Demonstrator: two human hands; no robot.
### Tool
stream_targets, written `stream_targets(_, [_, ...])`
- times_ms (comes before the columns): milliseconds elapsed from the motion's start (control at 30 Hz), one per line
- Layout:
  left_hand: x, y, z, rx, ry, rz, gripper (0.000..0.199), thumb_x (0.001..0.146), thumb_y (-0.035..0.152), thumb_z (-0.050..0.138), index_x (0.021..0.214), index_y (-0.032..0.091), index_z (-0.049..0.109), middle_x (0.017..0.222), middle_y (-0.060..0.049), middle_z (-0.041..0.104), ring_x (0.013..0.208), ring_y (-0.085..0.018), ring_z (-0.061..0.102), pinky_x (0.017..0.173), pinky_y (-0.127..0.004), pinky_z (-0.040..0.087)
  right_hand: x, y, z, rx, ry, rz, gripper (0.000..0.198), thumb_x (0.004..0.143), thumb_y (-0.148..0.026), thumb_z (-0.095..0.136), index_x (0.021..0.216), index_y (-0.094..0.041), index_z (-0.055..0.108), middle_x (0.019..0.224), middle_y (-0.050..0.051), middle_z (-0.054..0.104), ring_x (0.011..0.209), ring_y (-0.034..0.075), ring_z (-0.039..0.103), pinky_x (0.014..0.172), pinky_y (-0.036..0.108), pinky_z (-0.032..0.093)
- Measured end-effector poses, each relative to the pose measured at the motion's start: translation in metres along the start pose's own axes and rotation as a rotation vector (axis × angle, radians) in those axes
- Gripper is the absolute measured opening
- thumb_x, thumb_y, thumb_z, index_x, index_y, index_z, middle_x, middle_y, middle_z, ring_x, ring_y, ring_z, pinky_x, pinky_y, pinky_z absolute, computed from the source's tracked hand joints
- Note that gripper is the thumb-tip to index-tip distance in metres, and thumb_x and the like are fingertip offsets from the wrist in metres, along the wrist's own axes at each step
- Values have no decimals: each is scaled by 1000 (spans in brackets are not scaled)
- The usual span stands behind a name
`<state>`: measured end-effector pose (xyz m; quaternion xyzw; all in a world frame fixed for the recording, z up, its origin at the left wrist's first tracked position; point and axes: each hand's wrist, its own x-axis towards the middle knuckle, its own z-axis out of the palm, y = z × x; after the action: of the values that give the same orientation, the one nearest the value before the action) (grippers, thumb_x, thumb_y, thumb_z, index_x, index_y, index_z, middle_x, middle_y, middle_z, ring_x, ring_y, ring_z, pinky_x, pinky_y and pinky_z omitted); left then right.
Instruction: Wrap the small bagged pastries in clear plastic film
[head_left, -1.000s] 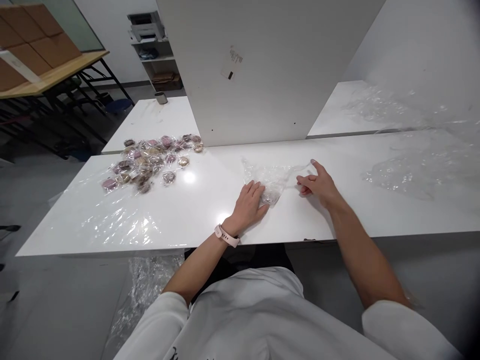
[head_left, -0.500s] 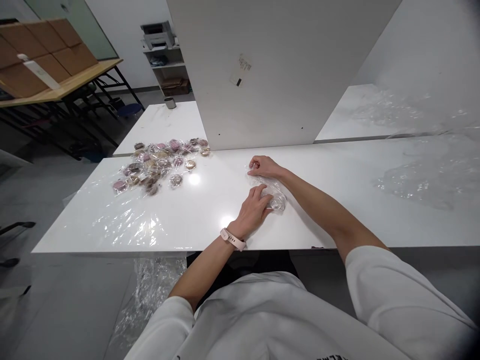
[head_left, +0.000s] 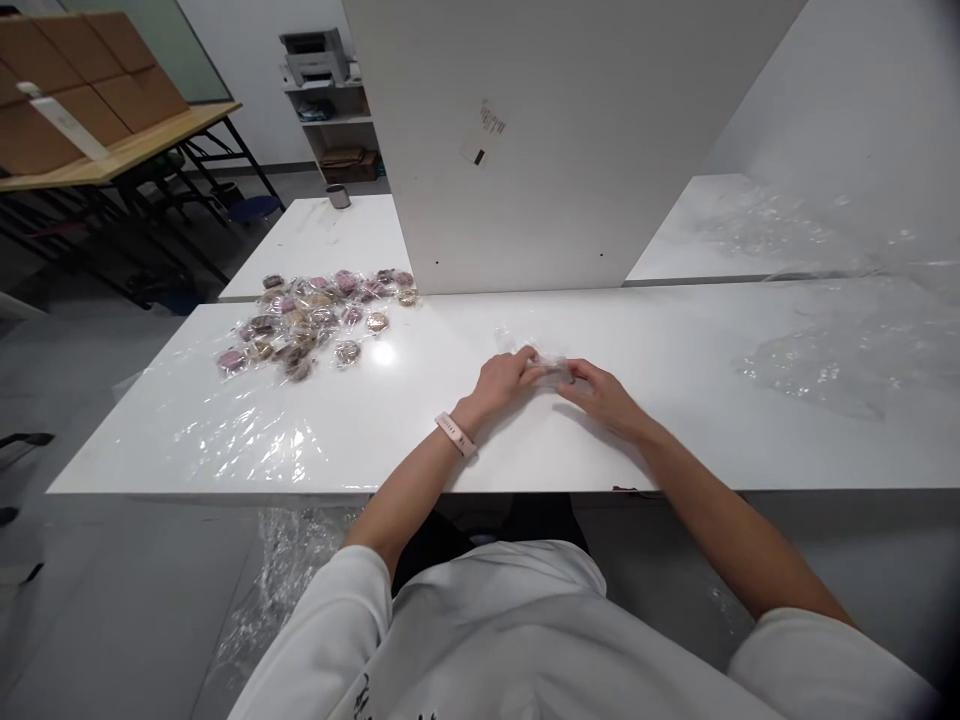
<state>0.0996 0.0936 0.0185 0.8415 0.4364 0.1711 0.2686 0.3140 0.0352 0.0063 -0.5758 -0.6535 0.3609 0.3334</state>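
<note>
A piece of clear plastic wrap (head_left: 552, 366) lies crumpled on the white table, between my two hands. My left hand (head_left: 504, 382), with a pale pink band on its wrist, pinches the wrap's left side. From the right, my right hand (head_left: 604, 398) grips the other side with thumb and fingers. Whether anything sits inside the wrap I cannot tell. To the left lies a pile of small round pieces (head_left: 319, 315), pink, brown and tan, each in clear wrapping.
A white upright panel (head_left: 555, 150) rises behind the table (head_left: 405, 440). Loose plastic film (head_left: 825, 360) lies at the right, and a clear sheet (head_left: 255, 450) covers the front left. A grey cup (head_left: 339, 196) stands further back. Cardboard boxes (head_left: 82, 90) rest on another table.
My right hand has come down and round to the right side of the wrap. My left hand has shifted slightly forward. The wrap is now gathered between both hands.
</note>
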Motion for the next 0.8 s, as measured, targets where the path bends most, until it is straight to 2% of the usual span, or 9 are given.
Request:
stream_targets(67, [13,-4,-4,-63,61,-47,27,98,45,58,115,24,59,102,-4,66,83,-20,62,74,-30,43,7,1,17,-42,158,32,40,91,-55,58,111,-22,65,96,3,69,90,22,63,83,36,49])
stream_targets(133, [21,-8,-4,-56,165,-107,29,94,43,66,114,25,57,116,-6,61,93,-21,63,76,-30,44,19,-1,28,-125,240,87,46,91,-54,57,122,-20,61,91,4,67,80,21,62,77,37,49])
stream_targets(233, [28,-12,3,-37,269,-195,28,92,40,68,112,25,55,119,-7,60,106,-24,61,80,-33,45,29,-1,31,-344,336,-9,51,94,-47,55,138,-21,53,122,13,65,99,28,63,89,44,48])
stream_targets(333, [30,-14,9,-86,300,-258,24,92,39,67,107,24,55,114,-7,61,102,-23,61,83,-34,46,30,5,28,-539,235,-302,42,98,-44,50,134,-26,60,146,12,55,127,32,51,106,49,40])
stream_targets(433, [30,-16,6,-214,340,-332,19,92,36,64,102,23,56,111,-7,63,99,-22,62,86,-36,47,33,8,25,-599,49,-407,44,98,-48,51,135,-26,59,140,10,60,125,31,51,106,47,40])
stream_targets(567, [25,-19,-3,-489,610,-430,22,93,28,60,113,21,54,130,-11,60,119,-23,58,100,-38,47,54,1,25,-600,56,-306,37,102,-45,41,121,-23,64,119,12,70,109,30,57,98,42,43])
stream_targets(633, [23,-18,-5,-773,659,-502,30,94,28,60,122,21,50,135,-12,58,122,-20,59,102,-36,49,66,-3,24,-510,91,-190,37,102,-45,37,111,-22,65,105,11,71,99,28,59,90,40,45])
stream_targets(733, [22,-16,-1,-1293,473,-549,34,92,30,65,121,18,52,117,-10,67,104,-17,68,98,-33,53,79,-7,24,-264,92,-18,44,101,-57,36,92,-22,60,83,5,65,78,21,57,73,33,44])
stream_targets(800, [22,-14,4,-1486,359,-494,31,86,28,73,109,16,57,103,-7,70,92,-15,69,95,-32,55,80,-9,25,-78,45,40,51,97,-67,39,84,-22,57,77,2,62,73,18,54,66,30,42])
